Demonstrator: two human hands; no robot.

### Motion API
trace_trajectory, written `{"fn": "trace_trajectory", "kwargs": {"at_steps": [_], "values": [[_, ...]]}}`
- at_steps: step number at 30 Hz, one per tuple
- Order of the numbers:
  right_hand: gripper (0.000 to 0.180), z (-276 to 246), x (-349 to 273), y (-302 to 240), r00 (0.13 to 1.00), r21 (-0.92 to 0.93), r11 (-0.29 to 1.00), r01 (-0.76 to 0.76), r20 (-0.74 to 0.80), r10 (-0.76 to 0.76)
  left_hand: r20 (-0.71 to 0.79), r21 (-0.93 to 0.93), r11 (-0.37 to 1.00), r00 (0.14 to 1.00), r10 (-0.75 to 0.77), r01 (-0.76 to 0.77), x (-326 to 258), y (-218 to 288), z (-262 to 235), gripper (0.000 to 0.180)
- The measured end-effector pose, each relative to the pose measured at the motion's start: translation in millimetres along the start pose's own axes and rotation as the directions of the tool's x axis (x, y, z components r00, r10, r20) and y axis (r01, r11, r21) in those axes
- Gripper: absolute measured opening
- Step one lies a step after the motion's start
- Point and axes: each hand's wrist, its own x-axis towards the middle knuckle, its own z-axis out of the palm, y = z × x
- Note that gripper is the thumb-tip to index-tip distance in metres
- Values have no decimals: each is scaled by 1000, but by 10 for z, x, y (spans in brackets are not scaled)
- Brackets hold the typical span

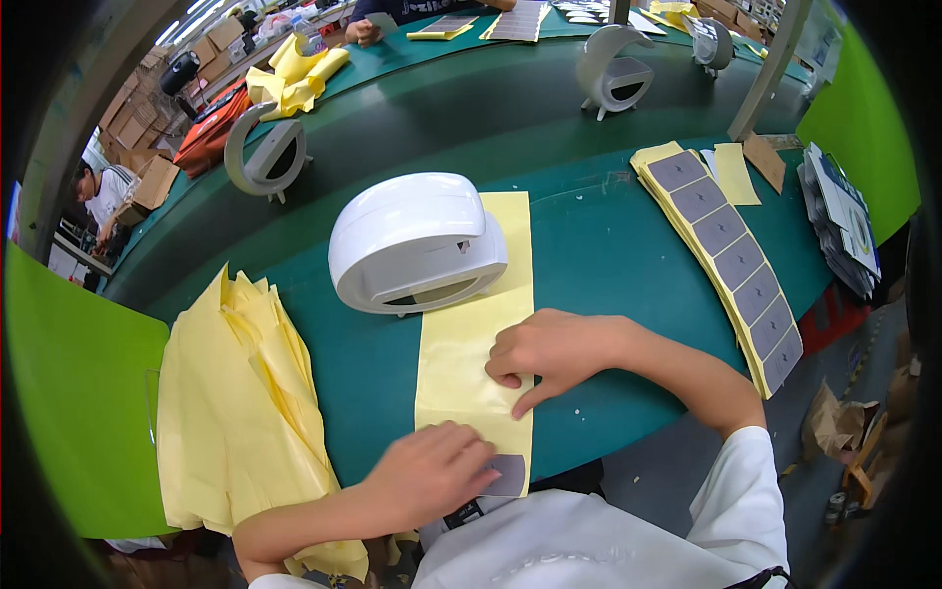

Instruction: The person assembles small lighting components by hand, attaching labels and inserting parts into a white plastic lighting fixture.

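Observation:
A strip of yellow backing paper lies lengthwise before me, with one grey rounded sticker at its near end. My left hand is closed at the left edge of that end, its fingertips and thumb by the sticker; part of the sticker is hidden under them. Over the strip's right edge hovers or rests my right hand, thumb and forefinger apart with nothing visible between them. A white, rounded, C-shaped device stands on the table, overlapping the strip's far part.
Crumpled yellow backing sheets pile up at the left. A stack of grey sticker strips lies at the right, near grey-white flat parts. More white devices stand on the dark green belt beyond. Across it, a person's hand holds a small card.

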Motion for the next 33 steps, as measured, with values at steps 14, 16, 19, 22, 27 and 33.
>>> {"fn": "trace_trajectory", "kwargs": {"at_steps": [14,16,19,22,27,33], "values": [[40,23,21,1,1000,44,999,-4,-26,5,91,-77,997,996,21,-14,85,91,378,23],[40,18,19,6,1000,49,999,1,-31,0,132,-109,994,991,-1,16,104,88,361,22],[38,19,14,28,1000,7,1000,1,8,-1,129,-126,992,992,-2,18,113,83,362,21],[40,19,19,25,1000,53,999,-6,-14,7,115,-138,990,993,-12,28,83,87,365,23],[39,6,26,-3,1000,50,999,-16,6,16,92,-345,938,996,15,18,53,10,270,24],[36,11,-1,-1,1000,0,1000,-3,12,3,36,-653,665,862,506,-363,-58,-275,-508,8]]}}
